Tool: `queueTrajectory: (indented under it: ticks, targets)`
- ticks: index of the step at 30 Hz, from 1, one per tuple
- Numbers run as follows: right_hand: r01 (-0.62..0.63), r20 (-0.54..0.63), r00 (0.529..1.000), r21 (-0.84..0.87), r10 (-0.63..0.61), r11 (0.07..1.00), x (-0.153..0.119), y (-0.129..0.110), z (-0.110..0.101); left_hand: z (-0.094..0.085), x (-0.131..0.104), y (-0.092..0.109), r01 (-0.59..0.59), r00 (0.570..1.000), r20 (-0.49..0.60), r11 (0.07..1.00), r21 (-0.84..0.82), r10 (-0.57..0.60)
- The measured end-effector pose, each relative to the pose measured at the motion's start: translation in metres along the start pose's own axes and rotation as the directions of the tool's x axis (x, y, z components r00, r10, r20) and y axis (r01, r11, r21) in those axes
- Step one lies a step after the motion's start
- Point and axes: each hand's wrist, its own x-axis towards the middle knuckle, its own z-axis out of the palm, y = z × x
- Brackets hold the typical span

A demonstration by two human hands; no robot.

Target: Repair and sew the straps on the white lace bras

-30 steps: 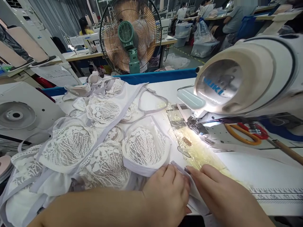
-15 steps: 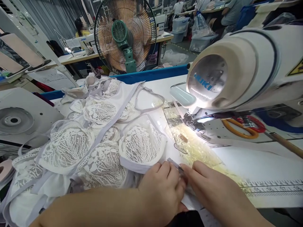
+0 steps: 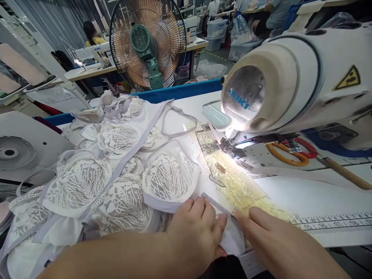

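A white lace bra (image 3: pixel 171 174) with pale lilac edging lies at the front of the table. My left hand (image 3: pixel 196 230) is closed on its lower edge, with the fingers curled over the fabric. A pale lilac edging strip (image 3: pixel 216 204) runs from my left fingers to my right hand (image 3: pixel 264 232). The right thumb and forefinger pinch the strip's far end at the bra's band; the other right fingers are hidden beneath. White fabric (image 3: pixel 232 236) hangs between both hands. More lace bras (image 3: pixel 83 182) lie heaped to the left.
A sewing machine (image 3: pixel 261 81) stands at the right, its lit needle area (image 3: pixel 229 143) above yellowish tape on the table. Orange-handled scissors (image 3: pixel 287 155) lie under its arm. A printed ruler (image 3: pixel 334 224) runs along the front edge. Behind the table stands a large fan (image 3: pixel 148 42).
My right hand has moved right, away from my left, and more of the strip and white fabric shows between them. The left hand stays at the bra edge. The view has shifted slightly.
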Motion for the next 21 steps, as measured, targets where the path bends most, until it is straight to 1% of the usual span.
queueTrajectory:
  ticks: [3,6,9,12,17,21]
  targets:
    - [-0.019,0.036,0.999,0.025,0.019,0.999,-0.006,0.007,-0.002,0.000,0.000,0.001,-0.008,1.000,-0.010,0.999,0.031,0.008]
    - [-0.022,0.020,1.000,0.021,0.021,1.000,-0.007,0.008,-0.003,-0.004,0.000,0.002,-0.010,1.000,0.015,0.999,0.045,0.010]
    - [-0.023,-0.008,1.000,0.018,0.023,1.000,-0.003,0.003,0.001,-0.006,0.001,0.001,-0.036,0.999,0.028,0.998,0.055,0.035]
    - [-0.041,-0.020,0.999,0.000,0.041,0.999,0.001,-0.002,0.007,-0.006,0.001,-0.001,-0.076,0.997,-0.005,0.995,0.065,0.076]
    - [-0.003,-0.034,0.999,-0.034,0.002,0.999,0.006,-0.004,0.009,-0.002,0.001,-0.001,-0.124,0.990,-0.056,0.990,0.066,0.127]
    - [0.021,-0.042,0.999,-0.038,-0.022,0.999,0.006,-0.002,0.006,0.000,0.002,-0.001,-0.110,0.991,-0.071,0.991,0.071,0.115]
